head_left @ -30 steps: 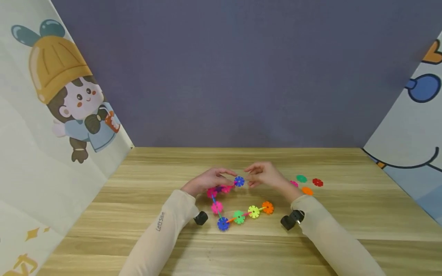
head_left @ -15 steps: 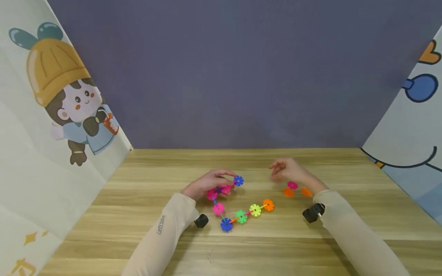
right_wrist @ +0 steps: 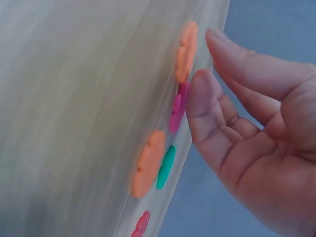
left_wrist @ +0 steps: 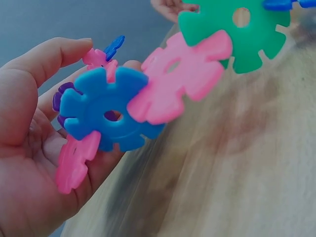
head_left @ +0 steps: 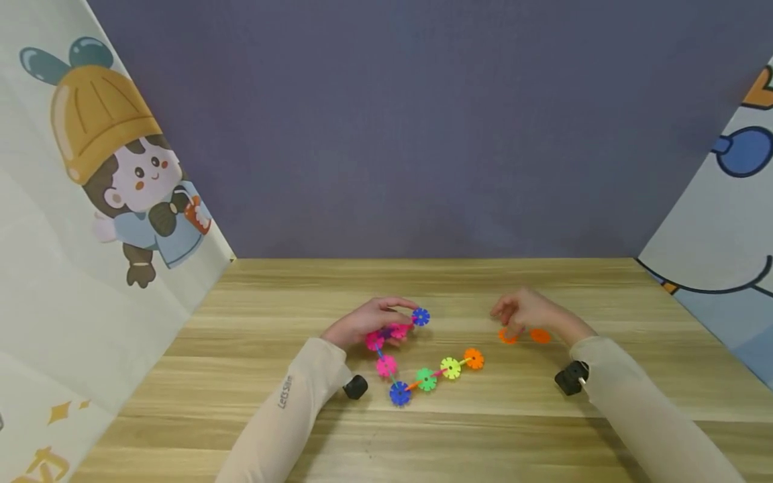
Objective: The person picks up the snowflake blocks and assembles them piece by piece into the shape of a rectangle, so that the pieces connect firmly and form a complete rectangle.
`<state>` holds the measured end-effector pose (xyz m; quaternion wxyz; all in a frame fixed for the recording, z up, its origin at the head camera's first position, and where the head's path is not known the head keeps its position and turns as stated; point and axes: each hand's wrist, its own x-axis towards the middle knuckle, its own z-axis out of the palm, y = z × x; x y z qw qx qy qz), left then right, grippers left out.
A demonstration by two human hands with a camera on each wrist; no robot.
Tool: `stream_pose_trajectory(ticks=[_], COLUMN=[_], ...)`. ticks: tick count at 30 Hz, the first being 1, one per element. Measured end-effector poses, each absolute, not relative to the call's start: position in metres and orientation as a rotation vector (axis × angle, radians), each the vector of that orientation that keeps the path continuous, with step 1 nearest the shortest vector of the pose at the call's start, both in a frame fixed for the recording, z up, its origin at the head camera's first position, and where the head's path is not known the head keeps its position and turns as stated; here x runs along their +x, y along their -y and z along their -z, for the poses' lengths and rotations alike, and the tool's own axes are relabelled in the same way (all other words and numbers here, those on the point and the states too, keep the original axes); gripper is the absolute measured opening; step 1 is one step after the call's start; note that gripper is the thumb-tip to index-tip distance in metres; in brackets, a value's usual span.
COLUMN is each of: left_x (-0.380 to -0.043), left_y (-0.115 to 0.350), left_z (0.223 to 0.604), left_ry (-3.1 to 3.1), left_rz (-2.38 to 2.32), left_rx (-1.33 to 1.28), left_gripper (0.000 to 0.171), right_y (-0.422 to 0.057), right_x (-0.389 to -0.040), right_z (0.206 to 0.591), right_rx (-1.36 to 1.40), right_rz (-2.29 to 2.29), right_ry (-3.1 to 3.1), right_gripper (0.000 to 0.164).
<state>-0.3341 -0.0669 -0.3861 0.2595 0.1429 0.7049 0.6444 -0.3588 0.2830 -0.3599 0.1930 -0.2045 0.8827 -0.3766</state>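
My left hand (head_left: 370,319) holds a chain of slotted plastic snowflake discs (head_left: 425,380) near one end, thumb and fingers curled about it. A blue disc (head_left: 421,316) forms that end, just past the fingertips. The chain bends round through pink, blue, green and yellow discs to an orange disc (head_left: 474,359). In the left wrist view, a pink disc (left_wrist: 74,163) lies against the palm. My right hand (head_left: 534,316) hovers over loose discs, thumb and forefinger apart with nothing between them. Its forefinger is right by a magenta disc (right_wrist: 179,107) in the right wrist view.
Two loose orange discs (head_left: 540,336) lie on the wooden table (head_left: 386,443) by the right hand. The right wrist view also shows a green disc (right_wrist: 166,167) and a red disc (right_wrist: 140,225). A dark panel (head_left: 423,134) stands behind the table.
My right hand has moved right, away from the chain's blue end, to the loose discs, and come down over them. The left hand keeps its hold on the chain, nearly still.
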Motion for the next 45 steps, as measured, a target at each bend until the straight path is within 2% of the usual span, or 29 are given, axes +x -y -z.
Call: stream_pose_trajectory(ticks=[11, 31, 38, 45], left_x=[-0.335, -0.337, -0.337, -0.338], left_y=[0.064, 0.057, 0.052, 0.048], left_z=[0.399, 0.407, 0.408, 0.407], left_ry=[-1.827, -1.772, -1.748, -1.771], left_rz=[-1.777, -1.793, -1.784, -1.762], left_rx=[0.316, 0.288, 0.286, 0.298], left_gripper=[0.043, 0.042, 0.043, 0.042], right_y=[-0.286, -0.281, -0.263, -0.240], right_x=[-0.354, -0.360, -0.359, -0.358], right_z=[0.358, 0.360, 0.361, 0.364], right_rx=[-0.649, -0.670, -0.779, -0.744], right_rz=[0.892, 0.961, 1.005, 1.150], right_ry=[-2.538, -2.491, -2.578, -2.538], right_gripper=[0.025, 0.022, 0.019, 0.011])
